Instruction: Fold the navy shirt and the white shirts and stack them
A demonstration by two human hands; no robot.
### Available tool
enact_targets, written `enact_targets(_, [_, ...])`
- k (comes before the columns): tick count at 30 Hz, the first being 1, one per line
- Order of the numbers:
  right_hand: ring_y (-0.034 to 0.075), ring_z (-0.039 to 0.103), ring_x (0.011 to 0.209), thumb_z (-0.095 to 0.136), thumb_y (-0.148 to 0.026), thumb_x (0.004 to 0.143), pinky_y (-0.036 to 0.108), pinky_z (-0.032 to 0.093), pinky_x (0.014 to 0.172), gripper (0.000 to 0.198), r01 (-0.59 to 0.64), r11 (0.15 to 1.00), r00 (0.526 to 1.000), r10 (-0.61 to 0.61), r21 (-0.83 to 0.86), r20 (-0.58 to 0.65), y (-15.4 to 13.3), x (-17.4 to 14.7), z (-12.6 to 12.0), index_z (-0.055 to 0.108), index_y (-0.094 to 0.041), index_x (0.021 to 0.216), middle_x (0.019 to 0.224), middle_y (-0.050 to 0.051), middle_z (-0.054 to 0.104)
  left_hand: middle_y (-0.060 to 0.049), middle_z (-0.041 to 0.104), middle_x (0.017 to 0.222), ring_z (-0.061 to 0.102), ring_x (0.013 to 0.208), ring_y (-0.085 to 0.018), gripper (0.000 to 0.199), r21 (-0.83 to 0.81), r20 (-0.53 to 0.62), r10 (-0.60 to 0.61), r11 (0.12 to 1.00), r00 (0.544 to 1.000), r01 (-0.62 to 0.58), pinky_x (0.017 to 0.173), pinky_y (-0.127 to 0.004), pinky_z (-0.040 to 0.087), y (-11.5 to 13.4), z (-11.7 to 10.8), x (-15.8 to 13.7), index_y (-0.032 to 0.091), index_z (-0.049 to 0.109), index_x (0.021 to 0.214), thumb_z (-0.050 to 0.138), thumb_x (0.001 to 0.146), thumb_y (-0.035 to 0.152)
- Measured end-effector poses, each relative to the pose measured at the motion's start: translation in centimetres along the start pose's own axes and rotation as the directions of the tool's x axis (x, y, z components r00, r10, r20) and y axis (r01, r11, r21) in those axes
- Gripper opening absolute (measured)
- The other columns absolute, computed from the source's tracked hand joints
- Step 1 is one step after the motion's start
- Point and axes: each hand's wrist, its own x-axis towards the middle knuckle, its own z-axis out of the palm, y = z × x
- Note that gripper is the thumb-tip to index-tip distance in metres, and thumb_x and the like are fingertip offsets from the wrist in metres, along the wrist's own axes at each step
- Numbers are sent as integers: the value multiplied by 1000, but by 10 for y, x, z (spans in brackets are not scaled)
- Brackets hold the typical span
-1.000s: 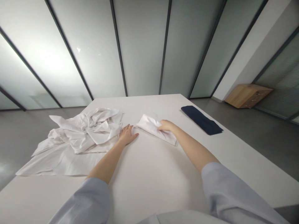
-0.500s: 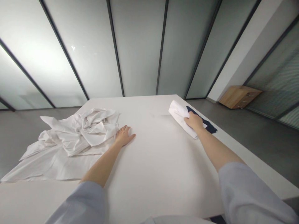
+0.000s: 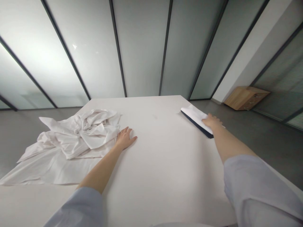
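Note:
My left hand [image 3: 125, 138] lies flat on the table with fingers spread, against the right edge of a crumpled heap of white garments [image 3: 94, 129]. At the table's right side, my right hand [image 3: 212, 122] is on a neatly folded white cloth [image 3: 195, 114]. Its thumb rests across the top and its fingers reach over the right-hand edge. Directly under the white cloth lies a folded navy cloth [image 3: 197, 125], showing only as a dark strip along the left side. What the right fingertips touch is partly hidden.
Both piles lie on a large white table [image 3: 151, 176]. Beyond its far edge stand frosted glass panels [image 3: 142, 47] with dark frames. A low wooden cabinet [image 3: 245, 98] stands on the grey floor at the right.
My right hand has carried the folded white cloth to the right, and it now covers most of the navy cloth. The left hand and the white heap have stayed put.

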Motion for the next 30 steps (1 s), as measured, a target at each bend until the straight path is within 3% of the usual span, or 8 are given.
enact_targets(3, [36,52,112,45,-30,87,47,41,88,45,13,1000,1000,-13,-23,-18,-3,-10,15,55,-11,127,125,25,54,-15,37,148,39,133,-32,63,1,3,3,1000,1000,-3,107,-44,32,0,1,0,19,43,137,51,85,54])
enact_targets(6, [32,51,115,39,-29,90,44,40,92,40,151,987,979,-156,-49,-128,-6,-18,22,58,-16,124,129,18,53,-15,37,148,39,133,-31,63,-2,-1,9,1000,1000,-9,107,-45,32,-1,1,0,19,43,136,51,85,54])
enact_targets(10, [33,48,119,49,-46,87,46,40,94,51,249,965,965,-255,-83,-66,-7,-18,27,54,-18,130,133,17,51,-15,38,148,38,134,-30,61,-2,-2,23,1000,1000,-23,108,-44,31,-2,2,1,19,44,136,50,86,54])
enact_targets(15, [32,50,119,42,-38,92,49,39,95,46,199,980,980,-199,-16,-27,-9,-15,35,51,-19,133,132,16,54,-14,38,148,37,135,-30,60,-1,7,21,1000,1000,-21,108,-43,31,-2,2,1,19,45,135,49,86,54])
enact_targets(18, [30,54,114,33,-32,95,44,40,95,47,61,989,996,-50,136,-79,-10,-15,37,51,-14,134,125,18,59,-14,38,148,38,134,-29,59,-2,2,28,1000,1000,-28,108,-43,31,-1,2,1,19,46,135,49,86,53])
enact_targets(22, [30,55,112,28,-30,95,38,42,92,51,-92,953,972,149,289,-184,-12,-14,37,45,-8,138,123,21,59,-15,39,147,37,135,-29,59,2,-2,34,999,999,-34,108,-43,31,0,1,0,18,46,135,49,86,52])
enact_targets(24, [31,54,113,29,-31,95,42,41,93,50,-87,960,975,136,265,-174,-15,-14,36,45,-8,137,124,21,58,-14,39,147,38,134,-29,59,4,-3,36,999,999,-36,108,-43,31,0,1,0,18,46,134,49,86,53])
enact_targets(30, [35,46,118,37,-33,91,55,36,94,44,79,996,996,-78,31,-30,-21,-15,38,53,-13,127,126,22,54,-13,40,148,37,135,-29,58,15,9,26,1000,1000,-26,109,-43,30,0,1,0,20,47,134,48,87,54])
